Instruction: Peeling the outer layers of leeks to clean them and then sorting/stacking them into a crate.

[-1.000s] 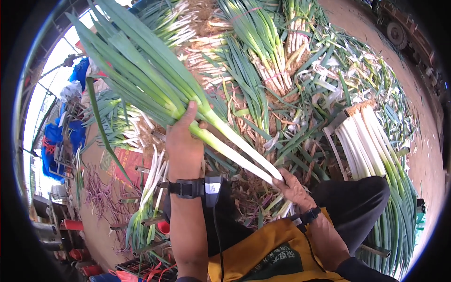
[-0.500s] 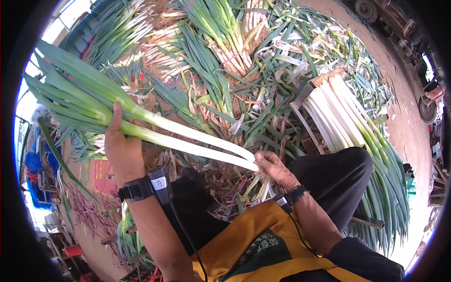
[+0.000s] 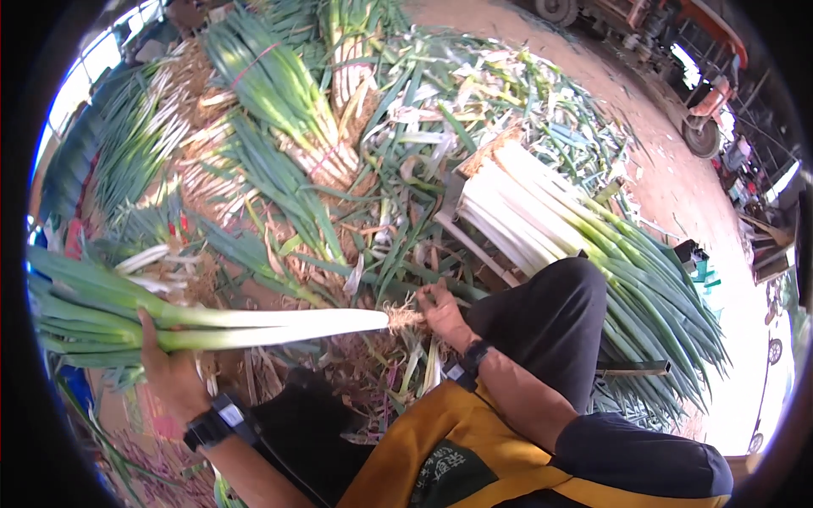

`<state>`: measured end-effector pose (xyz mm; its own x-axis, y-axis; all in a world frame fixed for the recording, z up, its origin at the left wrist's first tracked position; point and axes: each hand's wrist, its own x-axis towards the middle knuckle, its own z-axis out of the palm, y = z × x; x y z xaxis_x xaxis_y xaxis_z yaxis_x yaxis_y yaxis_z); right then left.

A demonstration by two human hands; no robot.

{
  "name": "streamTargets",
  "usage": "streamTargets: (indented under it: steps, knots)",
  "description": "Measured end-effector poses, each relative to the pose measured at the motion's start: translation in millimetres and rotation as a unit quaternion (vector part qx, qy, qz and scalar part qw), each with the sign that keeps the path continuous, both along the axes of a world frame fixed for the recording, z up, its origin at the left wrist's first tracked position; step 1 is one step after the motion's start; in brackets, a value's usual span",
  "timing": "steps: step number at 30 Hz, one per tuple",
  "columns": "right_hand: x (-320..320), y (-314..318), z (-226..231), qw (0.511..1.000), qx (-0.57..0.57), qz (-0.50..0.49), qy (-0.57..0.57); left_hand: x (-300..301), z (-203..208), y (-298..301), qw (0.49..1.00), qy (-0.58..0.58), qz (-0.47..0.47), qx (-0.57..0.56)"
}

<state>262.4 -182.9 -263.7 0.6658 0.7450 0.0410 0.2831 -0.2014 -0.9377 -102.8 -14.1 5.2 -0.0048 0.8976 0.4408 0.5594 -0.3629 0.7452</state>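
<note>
Left forearm: rises from the lower edge and slants up to the left, with a black wristband point(image 3: 220, 423) around the wrist.
Left hand point(image 3: 176, 377): closed around the green onions point(image 3: 288, 327) where the leaves begin to spread; the thumb points up across the near side, while the other fingers are mostly hidden.
Green onions: lying almost level in front of the person, leaves to the left, white stalks running right, roots point(image 3: 404, 316) beside the right hand.
Right forearm: comes in from the lower right and slants up to the left, a dark wristband point(image 3: 476, 351) on it.
Right hand point(image 3: 444, 317): at the root end, fingers bent, back of the hand partly upward; whether the fingertips pinch the roots or only hover beside them, I cannot tell.
Knee point(image 3: 542, 296): bent, in dark trousers, right of the right hand.
Large bunch point(image 3: 584, 241): slanting beyond the knee, white ends upper left, leaves lower right.
Tied bundle point(image 3: 279, 102): farther off, upper left.
Loose trimmings point(image 3: 508, 89): heaped beyond the large bunch.
</note>
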Motion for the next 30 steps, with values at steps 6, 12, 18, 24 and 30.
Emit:
streamTargets:
  steps: [6,12,18,24,30]
  knots:
    - [1.3,-3.1,13.1,0.999,0.000,0.015,-0.043,2.6,-5.2,-3.6,0.991,0.094,0.095,-0.024]
    - [-34.3,6.9,109.8,0.994,-0.035,0.099,0.030,-15.2,-2.2,-3.1,0.997,0.015,0.077,0.013]
    - [96.2,-48.2,-46.6,0.924,-0.194,-0.298,0.141,5.3,7.2,16.5,0.946,-0.323,0.004,-0.010]
    - [-31.5,-11.5,58.9,0.792,-0.415,0.307,-0.327,10.7,4.2,11.8,0.993,-0.042,0.107,0.009]
    - [-143.3,29.5,145.4,0.827,-0.155,0.527,0.117,12.0,-37.1,31.6,0.959,-0.278,0.009,0.060]
